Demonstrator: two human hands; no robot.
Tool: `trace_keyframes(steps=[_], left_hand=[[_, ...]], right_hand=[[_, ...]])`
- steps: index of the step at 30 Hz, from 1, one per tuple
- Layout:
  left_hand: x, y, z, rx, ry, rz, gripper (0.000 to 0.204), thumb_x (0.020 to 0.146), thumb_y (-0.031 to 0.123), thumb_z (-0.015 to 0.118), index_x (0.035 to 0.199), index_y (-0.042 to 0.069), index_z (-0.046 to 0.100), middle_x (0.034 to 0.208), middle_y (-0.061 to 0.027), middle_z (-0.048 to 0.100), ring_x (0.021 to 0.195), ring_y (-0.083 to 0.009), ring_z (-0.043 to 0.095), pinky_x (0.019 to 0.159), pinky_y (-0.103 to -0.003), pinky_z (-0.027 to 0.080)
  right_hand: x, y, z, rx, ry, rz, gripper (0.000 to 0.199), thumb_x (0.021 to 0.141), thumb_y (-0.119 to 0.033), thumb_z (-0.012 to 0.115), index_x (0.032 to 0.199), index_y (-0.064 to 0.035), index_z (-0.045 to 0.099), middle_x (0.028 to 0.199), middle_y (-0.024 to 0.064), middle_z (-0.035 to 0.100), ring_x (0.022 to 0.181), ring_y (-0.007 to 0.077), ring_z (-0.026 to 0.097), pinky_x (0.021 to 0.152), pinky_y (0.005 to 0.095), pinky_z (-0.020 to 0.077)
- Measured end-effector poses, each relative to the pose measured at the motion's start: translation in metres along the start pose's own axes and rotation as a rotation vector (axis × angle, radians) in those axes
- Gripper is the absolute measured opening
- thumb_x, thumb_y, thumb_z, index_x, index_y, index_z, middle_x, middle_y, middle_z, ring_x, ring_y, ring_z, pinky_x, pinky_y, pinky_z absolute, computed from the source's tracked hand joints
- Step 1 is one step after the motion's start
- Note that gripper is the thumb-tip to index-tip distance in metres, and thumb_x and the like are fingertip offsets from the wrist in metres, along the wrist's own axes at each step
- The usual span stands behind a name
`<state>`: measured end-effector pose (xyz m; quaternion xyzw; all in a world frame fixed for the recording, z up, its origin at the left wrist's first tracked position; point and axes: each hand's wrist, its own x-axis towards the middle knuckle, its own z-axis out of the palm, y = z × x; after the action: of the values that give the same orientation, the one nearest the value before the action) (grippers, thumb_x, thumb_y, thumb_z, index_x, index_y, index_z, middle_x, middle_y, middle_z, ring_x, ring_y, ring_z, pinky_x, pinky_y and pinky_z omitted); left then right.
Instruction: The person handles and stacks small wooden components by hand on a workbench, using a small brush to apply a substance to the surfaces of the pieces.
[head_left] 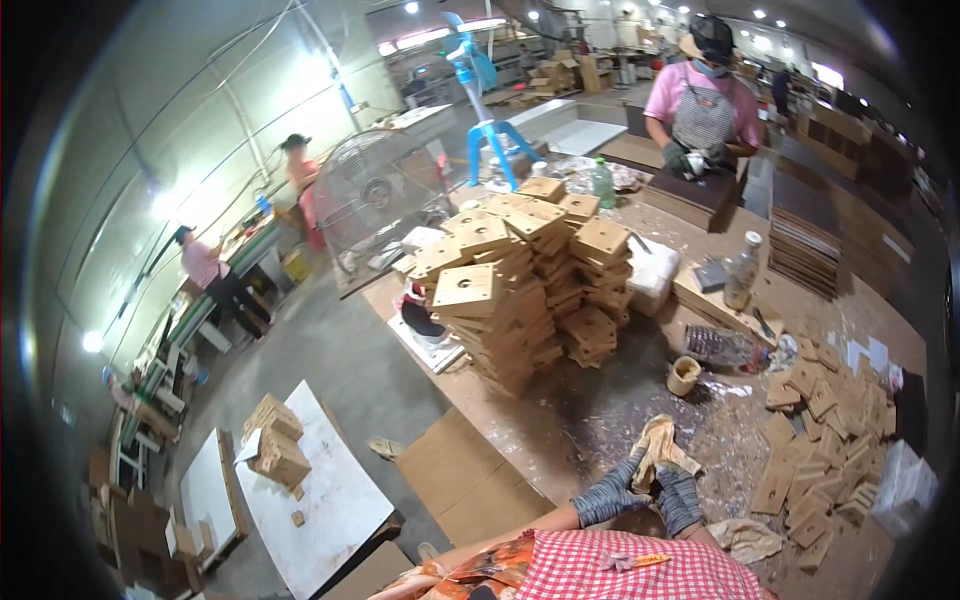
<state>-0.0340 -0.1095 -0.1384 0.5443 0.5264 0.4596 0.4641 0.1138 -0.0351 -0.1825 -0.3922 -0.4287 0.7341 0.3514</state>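
My left hand (618, 490) and my right hand (677, 490), both in grey striped gloves, meet above the near edge of the workbench. Between them they grip a crumpled, stained cream cloth (657, 447). The fingers are mostly hidden by the cloth, and I cannot make out anything inside its folds. A second pale cloth (745, 540) lies on the bench just right of my right hand. Ahead of the hands stands a small tan cup (684, 376) with a pale rim.
Tall stacks of square wooden blocks (490, 330) with holes rise at the bench's left. Loose wooden pieces (825, 430) are heaped at the right. Beyond the cup lie a plastic bottle (715, 345) and a standing bottle (742, 270). Across the bench, a gloved person (705, 120) works at dark panels.
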Motion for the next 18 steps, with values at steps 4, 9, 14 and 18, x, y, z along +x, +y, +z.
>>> trace_keyframes(steps=[4,9,14,18], left_hand=[[-0.001,0.018,-0.018,-0.190,-0.030,-0.077,0.095,0.071,0.014,0.073,0.144,0.002,0.014,0.140,-0.0176,0.034,0.130,-0.0252,0.031,0.107,-0.031,0.026],[0.005,0.040,-0.023,0.228,0.218,0.053,0.093,0.070,0.015,0.074,0.144,0.008,0.019,0.134,-0.0152,0.037,0.124,-0.0271,0.036,0.105,-0.036,0.030],[0.004,0.036,-0.027,0.371,0.235,0.089,0.069,0.069,0.012,0.073,0.131,0.006,0.043,0.116,-0.0147,0.046,0.110,-0.0270,0.047,0.096,-0.035,0.040],[0.003,0.028,-0.019,-0.046,0.355,-0.075,0.065,0.073,-0.002,0.068,0.132,0.005,0.040,0.120,-0.0096,0.047,0.112,-0.0199,0.047,0.097,-0.031,0.040]], right_hand=[[-0.001,-0.020,0.025,-0.345,-0.089,-0.088,0.015,0.089,-0.012,0.052,0.096,-0.0023,0.062,0.087,0.0030,0.060,0.076,0.0118,0.055,0.065,0.0268,0.0469],[0.003,-0.027,0.034,-0.242,-0.087,0.002,0.019,0.090,-0.015,0.053,0.097,-0.0003,0.062,0.085,0.0027,0.060,0.076,0.0121,0.052,0.068,0.0267,0.0442],[0.002,-0.043,0.032,-0.203,-0.092,0.164,0.018,0.088,-0.018,0.059,0.097,-0.0023,0.063,0.080,0.0009,0.059,0.068,0.0092,0.051,0.061,0.0236,0.0432],[0.044,-0.070,-0.008,-0.465,-0.163,0.004,0.019,0.087,-0.017,0.061,0.101,-0.0041,0.064,0.082,-0.0011,0.062,0.078,0.0099,0.058,0.074,0.0238,0.0483]])
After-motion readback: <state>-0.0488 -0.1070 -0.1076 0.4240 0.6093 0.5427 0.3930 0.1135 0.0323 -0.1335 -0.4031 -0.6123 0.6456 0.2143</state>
